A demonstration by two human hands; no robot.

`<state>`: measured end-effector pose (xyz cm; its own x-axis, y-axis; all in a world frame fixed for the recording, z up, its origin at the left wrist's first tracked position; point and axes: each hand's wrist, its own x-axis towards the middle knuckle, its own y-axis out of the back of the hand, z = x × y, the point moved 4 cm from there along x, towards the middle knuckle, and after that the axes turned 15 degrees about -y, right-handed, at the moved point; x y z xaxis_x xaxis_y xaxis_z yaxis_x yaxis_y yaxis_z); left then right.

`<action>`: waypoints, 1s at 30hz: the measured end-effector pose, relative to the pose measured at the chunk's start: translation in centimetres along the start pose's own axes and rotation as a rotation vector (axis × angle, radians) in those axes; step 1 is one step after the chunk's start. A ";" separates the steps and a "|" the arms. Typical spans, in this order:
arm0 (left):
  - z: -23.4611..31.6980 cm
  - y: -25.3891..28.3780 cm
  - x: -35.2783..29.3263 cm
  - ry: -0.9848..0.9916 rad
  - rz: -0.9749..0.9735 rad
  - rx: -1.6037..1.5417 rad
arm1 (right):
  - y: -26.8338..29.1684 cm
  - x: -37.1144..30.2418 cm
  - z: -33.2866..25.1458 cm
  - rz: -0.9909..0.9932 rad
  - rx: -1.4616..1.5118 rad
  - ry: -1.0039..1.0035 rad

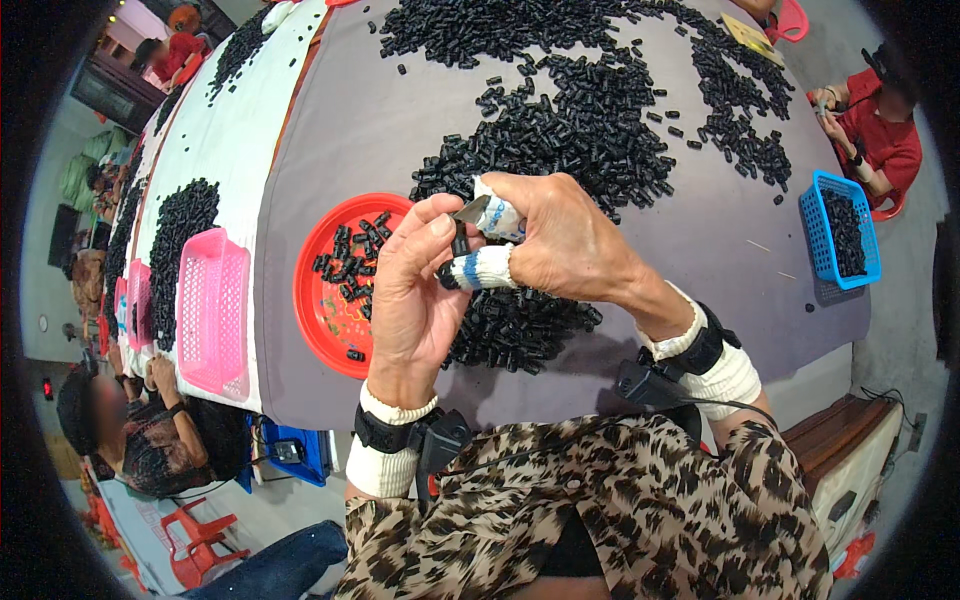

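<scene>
My left hand [415, 290] pinches a small black plastic piece [459, 240] between thumb and fingers. My right hand [560, 235], its thumb and forefinger wrapped in white cloth tape, holds a small metal blade [470, 210] against the top of that piece. Both hands hover over a heap of small black plastic pieces [560, 130] spread across the grey cloth table [350, 110]. Just left of my left hand, a red round plate [315, 300] lies with several black pieces in it.
A pink basket [212, 310] sits left of the plate, beside more black heaps on a white cloth [230, 140]. A blue basket [840, 230] of pieces stands at the right edge. One person in red sits at right, another at lower left.
</scene>
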<state>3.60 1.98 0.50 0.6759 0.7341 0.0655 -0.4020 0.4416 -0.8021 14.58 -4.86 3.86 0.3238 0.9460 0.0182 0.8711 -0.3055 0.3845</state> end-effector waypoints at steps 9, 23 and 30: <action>0.0 0.1 0.1 -0.013 -0.056 0.057 | 0.0 0.1 0.3 0.010 0.031 -0.004; 0.1 0.7 -0.1 0.002 -0.053 0.012 | -0.1 0.2 0.5 0.005 0.055 -0.029; 0.1 0.3 -0.2 -0.045 -0.013 0.021 | 0.2 0.2 0.4 0.033 0.061 -0.014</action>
<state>3.31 2.03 0.31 0.6525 0.7507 0.1030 -0.4064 0.4614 -0.7887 14.97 -4.73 3.59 0.3576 0.9337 0.0173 0.8805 -0.3433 0.3269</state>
